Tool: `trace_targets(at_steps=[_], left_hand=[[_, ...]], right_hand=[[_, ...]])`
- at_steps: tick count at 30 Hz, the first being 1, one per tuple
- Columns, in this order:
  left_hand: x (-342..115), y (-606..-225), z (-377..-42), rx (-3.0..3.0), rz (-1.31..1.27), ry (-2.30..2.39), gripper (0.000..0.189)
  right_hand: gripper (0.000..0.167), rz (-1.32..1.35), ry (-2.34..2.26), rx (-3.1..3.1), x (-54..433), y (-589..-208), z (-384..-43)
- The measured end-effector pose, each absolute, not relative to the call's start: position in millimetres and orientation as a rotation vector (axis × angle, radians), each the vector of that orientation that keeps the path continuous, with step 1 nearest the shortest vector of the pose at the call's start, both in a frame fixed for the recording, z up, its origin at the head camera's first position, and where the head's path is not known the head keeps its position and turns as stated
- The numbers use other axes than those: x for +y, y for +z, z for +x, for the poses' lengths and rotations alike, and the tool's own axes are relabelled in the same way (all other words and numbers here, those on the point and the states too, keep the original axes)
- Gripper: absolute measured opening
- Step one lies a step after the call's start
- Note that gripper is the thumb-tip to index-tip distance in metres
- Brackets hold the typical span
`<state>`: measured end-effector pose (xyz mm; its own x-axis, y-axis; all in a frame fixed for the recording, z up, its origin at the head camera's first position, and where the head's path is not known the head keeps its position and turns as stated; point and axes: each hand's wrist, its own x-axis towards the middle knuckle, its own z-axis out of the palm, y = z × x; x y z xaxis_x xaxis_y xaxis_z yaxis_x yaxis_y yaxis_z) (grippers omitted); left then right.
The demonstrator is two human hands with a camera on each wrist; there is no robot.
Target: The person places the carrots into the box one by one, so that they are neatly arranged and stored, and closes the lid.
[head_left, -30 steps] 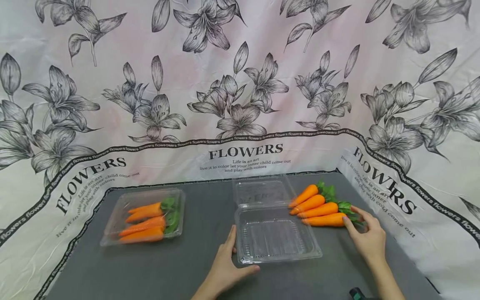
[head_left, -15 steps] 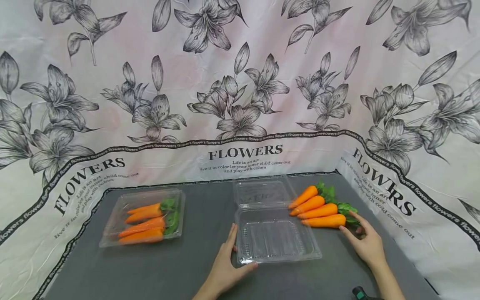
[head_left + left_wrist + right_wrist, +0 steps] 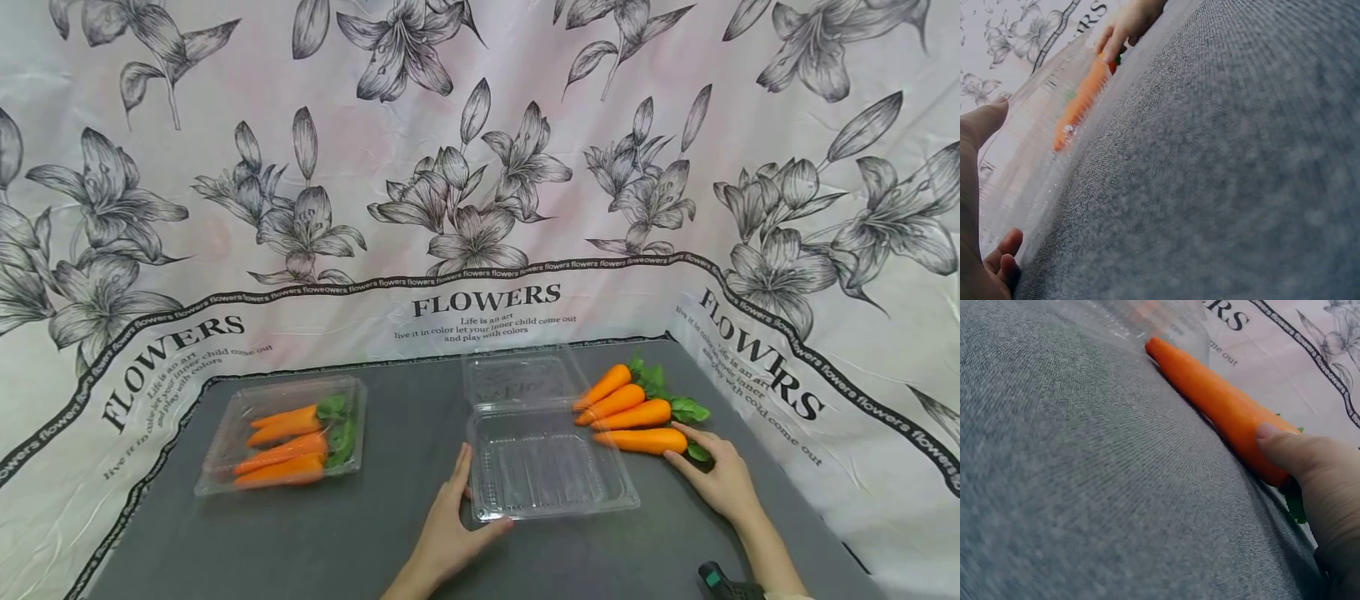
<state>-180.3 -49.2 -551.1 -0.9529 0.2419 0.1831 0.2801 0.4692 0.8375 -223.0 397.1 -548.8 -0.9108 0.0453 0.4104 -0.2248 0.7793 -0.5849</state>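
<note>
Left hand [image 3: 452, 527]: wide, at open box [image 3: 562, 512]. Right hand [image 3: 716, 479]: pinching front carrot [image 3: 641, 440], toward table [image 3: 300, 542] right edge. Step, seemingly: grasping; next needs lifting.

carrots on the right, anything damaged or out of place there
Nothing stands out. The four carrots lie fanned, tips toward the open box, with no visible damage, and the right hand pinches the nearest one by its leafy end.

We see the left hand [image 3: 448, 532] at the left side of an open box [image 3: 551, 471]; the right hand [image 3: 718, 481] seems to pinch the nearest loose carrot [image 3: 639, 441]; farther left, a second box [image 3: 227, 427] holds carrots [image 3: 291, 452].
</note>
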Motion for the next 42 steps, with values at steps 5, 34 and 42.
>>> trace_targets(at_steps=[5,34,42], left_hand=[[-50,-552,-181,-2.649,-0.487,-1.525,0.117],[-50,-551,-181,-2.587,-0.488,-1.557,0.113],[-49,-549,-181,-2.561,-0.493,-1.536,0.113]], right_hand=[[0.051,0.102,0.899,-2.62,397,-547,-222],[0.055,-0.04,1.028,-2.531,401,-523,-213],[0.051,0.028,1.114,-2.428,380,-499,-221]])
